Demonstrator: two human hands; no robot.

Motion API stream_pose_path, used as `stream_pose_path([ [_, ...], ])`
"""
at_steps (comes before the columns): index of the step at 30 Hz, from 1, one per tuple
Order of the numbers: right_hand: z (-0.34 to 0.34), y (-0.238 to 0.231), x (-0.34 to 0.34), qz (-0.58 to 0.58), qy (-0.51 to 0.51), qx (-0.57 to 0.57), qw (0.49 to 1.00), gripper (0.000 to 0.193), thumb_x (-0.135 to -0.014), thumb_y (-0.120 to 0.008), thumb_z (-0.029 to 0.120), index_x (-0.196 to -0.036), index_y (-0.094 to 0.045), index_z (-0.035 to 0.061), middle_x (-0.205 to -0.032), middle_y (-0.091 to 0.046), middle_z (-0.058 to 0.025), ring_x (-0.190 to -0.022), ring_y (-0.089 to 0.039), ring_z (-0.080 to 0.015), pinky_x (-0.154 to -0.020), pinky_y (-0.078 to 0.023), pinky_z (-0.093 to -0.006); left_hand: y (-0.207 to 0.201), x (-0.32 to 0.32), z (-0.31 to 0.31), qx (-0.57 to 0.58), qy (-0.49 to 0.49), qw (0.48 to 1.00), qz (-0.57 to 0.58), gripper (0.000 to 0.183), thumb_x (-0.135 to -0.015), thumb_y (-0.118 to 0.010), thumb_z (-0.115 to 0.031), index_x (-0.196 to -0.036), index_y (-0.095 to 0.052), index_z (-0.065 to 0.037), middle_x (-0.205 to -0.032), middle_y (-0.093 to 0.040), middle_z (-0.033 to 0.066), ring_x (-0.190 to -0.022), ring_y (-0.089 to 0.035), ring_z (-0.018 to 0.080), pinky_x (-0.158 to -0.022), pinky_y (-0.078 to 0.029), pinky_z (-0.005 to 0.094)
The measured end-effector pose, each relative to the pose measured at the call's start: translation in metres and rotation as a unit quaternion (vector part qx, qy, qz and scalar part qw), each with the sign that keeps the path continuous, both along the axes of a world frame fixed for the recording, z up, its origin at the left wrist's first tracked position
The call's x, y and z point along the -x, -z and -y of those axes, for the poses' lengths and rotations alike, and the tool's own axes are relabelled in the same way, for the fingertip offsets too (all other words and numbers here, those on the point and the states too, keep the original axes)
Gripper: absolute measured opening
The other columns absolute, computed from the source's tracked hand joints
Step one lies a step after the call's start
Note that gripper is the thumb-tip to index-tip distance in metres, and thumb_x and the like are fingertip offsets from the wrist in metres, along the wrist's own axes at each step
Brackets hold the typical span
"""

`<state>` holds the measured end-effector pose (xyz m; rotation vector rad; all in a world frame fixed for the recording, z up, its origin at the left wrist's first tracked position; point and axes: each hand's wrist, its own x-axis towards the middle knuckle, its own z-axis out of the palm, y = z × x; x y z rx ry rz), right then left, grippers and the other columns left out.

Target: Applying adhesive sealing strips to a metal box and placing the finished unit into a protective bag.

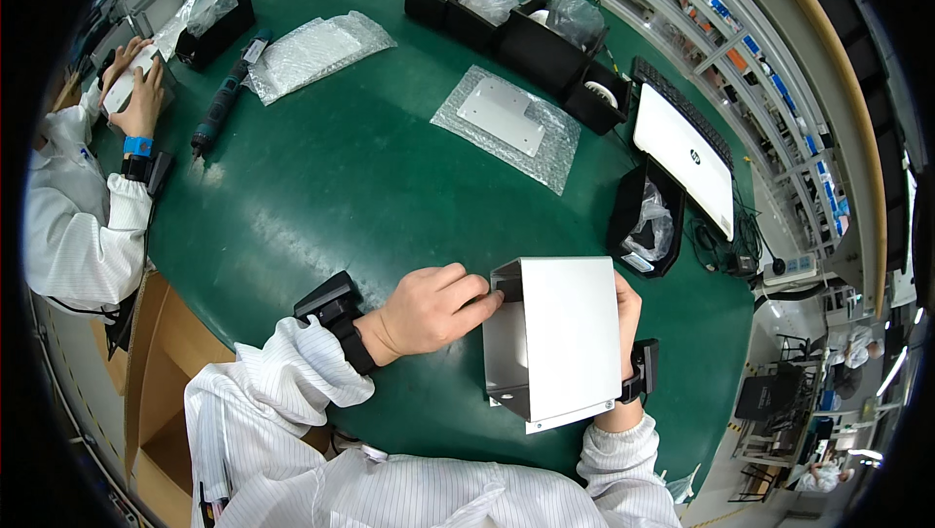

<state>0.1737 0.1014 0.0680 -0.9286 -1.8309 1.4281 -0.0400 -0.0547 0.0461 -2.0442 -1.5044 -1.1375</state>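
A white sheet-metal housing (570, 343), bent into a box with an open left side, is held tilted above the near part of the table. My right hand (628, 328) grips it from its right side; most of those fingers are hidden behind the metal. My left hand (433, 312) is closed, thumb and index finger pressed together at the upper edge of the open side. Whatever lies between those fingertips is too small or too hidden to make out. Small screws or holes show along the housing's lower flange.
Beyond my hands, a flat white plate (502, 116) lies on bubble wrap. Black bins (541, 51), a white laptop (682, 158) and a bin with plastic bags (648, 221) line the right. An electric screwdriver (224, 94) lies left, near a co-worker's hands (136, 90).
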Motion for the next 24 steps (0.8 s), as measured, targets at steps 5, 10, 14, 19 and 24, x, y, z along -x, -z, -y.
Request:
stream_pose_path([
  [5,0.003,-0.003,0.006,0.007,0.011,0.004,1.000,0.008,-0.084,-0.069,-0.001,-0.092,-0.066,-0.0020,-0.080,-0.064,0.0029,-0.070,-0.055,-0.0039,-0.061,-0.044,-0.0195,0.003,-0.002,-0.002,0.027,-0.004,0.999,0.025,0.023,-0.072,-0.069,-0.011,-0.095,-0.073,-0.008,-0.080,-0.056,0.0001,-0.063,-0.051,0.0132,-0.046,-0.042,0.0249],
  [10,-0.005,0.009,-0.002,0.072,0.027,-0.006,0.997,0.012,-0.079,-0.071,0.004,-0.088,-0.065,-0.0030,-0.084,-0.065,-0.0018,-0.071,-0.056,-0.0068,-0.061,-0.045,-0.0221,0.004,-0.001,-0.003,0.042,-0.019,0.998,0.051,0.023,-0.070,-0.072,-0.008,-0.093,-0.073,-0.006,-0.078,-0.055,-0.0001,-0.061,-0.050,0.0124,-0.045,-0.040,0.0245],
  [14,-0.001,0.003,0.003,0.068,0.046,-0.051,0.995,0.019,-0.076,-0.073,0.010,-0.086,-0.064,-0.0043,-0.088,-0.065,-0.0064,-0.072,-0.057,-0.0101,-0.061,-0.044,-0.0234,0.005,0.000,-0.005,0.050,-0.024,0.996,0.064,0.024,-0.069,-0.071,-0.008,-0.093,-0.074,-0.006,-0.076,-0.053,-0.0004,-0.058,-0.049,0.0114,-0.045,-0.039,0.0236],
  [19,-0.007,0.004,0.000,0.070,0.019,-0.068,0.995,0.027,-0.076,-0.074,0.017,-0.085,-0.063,-0.0059,-0.093,-0.066,-0.0107,-0.074,-0.060,-0.0128,-0.063,-0.047,-0.0254,0.004,0.000,-0.007,0.070,-0.027,0.994,0.075,0.025,-0.069,-0.071,-0.008,-0.093,-0.075,-0.007,-0.073,-0.051,-0.0007,-0.056,-0.047,0.0103,-0.044,-0.038,0.0228],
  [24,-0.007,0.007,0.001,0.072,0.017,-0.091,0.993,0.036,-0.077,-0.074,0.026,-0.085,-0.063,-0.0073,-0.093,-0.067,-0.0145,-0.075,-0.061,-0.0157,-0.065,-0.048,-0.0276,0.005,0.001,-0.007,0.079,-0.027,0.993,0.088,0.024,-0.069,-0.071,-0.008,-0.093,-0.075,-0.007,-0.072,-0.051,-0.0009,-0.054,-0.046,0.0097,-0.042,-0.037,0.0228],
])
